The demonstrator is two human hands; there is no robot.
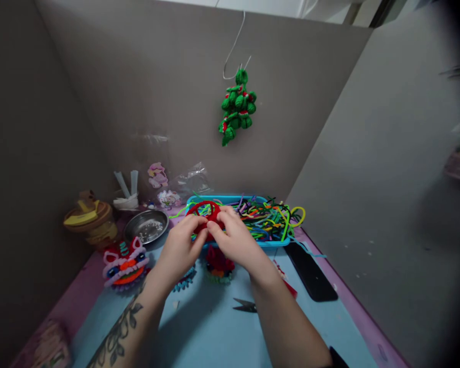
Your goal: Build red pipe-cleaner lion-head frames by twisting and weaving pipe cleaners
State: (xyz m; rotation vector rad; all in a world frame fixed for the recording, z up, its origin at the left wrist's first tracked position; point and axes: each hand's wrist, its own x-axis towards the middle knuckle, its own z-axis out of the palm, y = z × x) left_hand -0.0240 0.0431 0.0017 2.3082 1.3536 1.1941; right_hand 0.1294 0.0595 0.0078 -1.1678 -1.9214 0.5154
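Note:
My left hand (184,243) and my right hand (233,232) meet over the front of the tray, thumbs and fingertips pinched on a red pipe-cleaner frame (205,206). The frame looks rounded, with open gaps between its strands; the fingers hide its lower part. Just beneath the hands sits a small red figure with a teal frill (219,263). Part of a blue frilled piece (184,279) shows beside my left forearm. Farther left is a lion head (126,266) of red, lilac and orange fuzzy stems. Scissors (246,305) lie partly behind my right forearm.
A blue tray (270,244) holds many coloured pipe cleaners. Around it are a black phone (310,273), a metal bowl (146,227) with small bits, a brown lidded container (92,220) and plastic bags (193,179). A green knitted ornament (237,107) hangs from a wire.

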